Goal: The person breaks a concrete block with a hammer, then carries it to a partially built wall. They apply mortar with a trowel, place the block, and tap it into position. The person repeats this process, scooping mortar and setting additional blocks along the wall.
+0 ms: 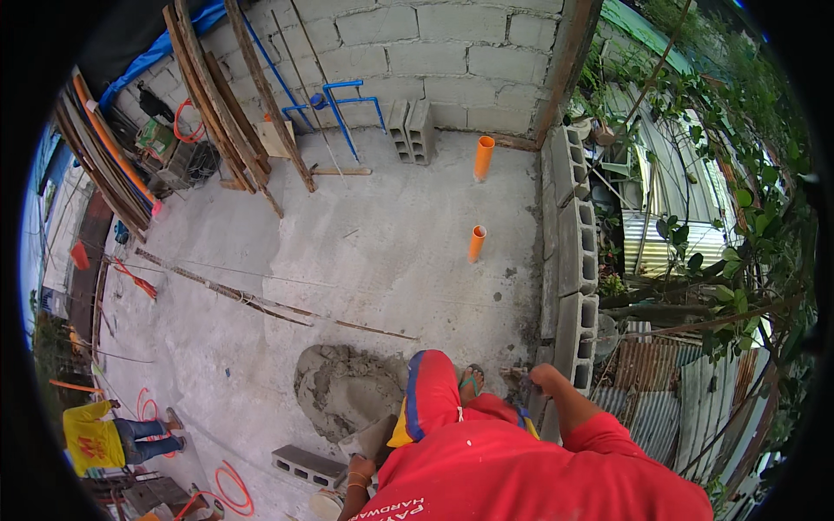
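My left hand (361,470) is closed at the near end of a plain grey concrete block (372,438), tilted beside my left knee; its hollows are not visible. On the other side, my right hand (547,379) makes a fist around what looks like a trowel (514,373), small and blurred, close to the low block wall (574,313). A heap of wet mortar (340,391) lies on the concrete floor between my left leg and the rope-like strip ahead. Another hollow block (308,466) rests on the floor left of my left hand.
Two orange pipes (484,158) stand up from the floor ahead. Wooden poles (213,95) and blue piping (337,113) lean or run along the back wall. Two hollow blocks (411,132) stand there. A person in yellow (95,437) is at left, near an orange hose (230,491).
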Demonstrator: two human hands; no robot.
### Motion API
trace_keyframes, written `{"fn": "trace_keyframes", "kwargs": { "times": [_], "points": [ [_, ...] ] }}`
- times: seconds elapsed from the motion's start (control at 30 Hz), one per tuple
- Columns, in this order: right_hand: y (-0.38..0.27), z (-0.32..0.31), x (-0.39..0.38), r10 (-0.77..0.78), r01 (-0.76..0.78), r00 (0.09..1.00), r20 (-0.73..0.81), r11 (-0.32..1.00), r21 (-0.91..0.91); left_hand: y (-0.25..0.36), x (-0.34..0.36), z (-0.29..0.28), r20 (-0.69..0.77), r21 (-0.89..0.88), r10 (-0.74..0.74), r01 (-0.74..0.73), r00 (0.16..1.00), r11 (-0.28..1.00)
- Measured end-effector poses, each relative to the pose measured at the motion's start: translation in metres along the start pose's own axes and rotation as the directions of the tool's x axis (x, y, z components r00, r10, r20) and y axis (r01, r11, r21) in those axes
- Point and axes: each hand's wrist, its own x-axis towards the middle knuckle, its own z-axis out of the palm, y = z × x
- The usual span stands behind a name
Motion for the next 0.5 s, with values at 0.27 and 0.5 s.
{"fn": "trace_keyframes", "kwargs": {
  "times": [0.27, 0.5],
  "points": [
    [-0.377, -0.089, -0.038, -0.345, 0.347, 0.935, -0.079, 0.848, 0.401, 0.131, 0.094, 0.027, 0.049, -0.056, 0.081, -0.078, 0.996, 0.995],
    [-0.579, -0.141, -0.083, -0.461, 0.477, 0.869, -0.183, 0.877, 0.057, 0.268, 0.151, -0.033, 0.195, -0.004, 0.078, -0.079, 0.978, 0.997]
  ]
}}
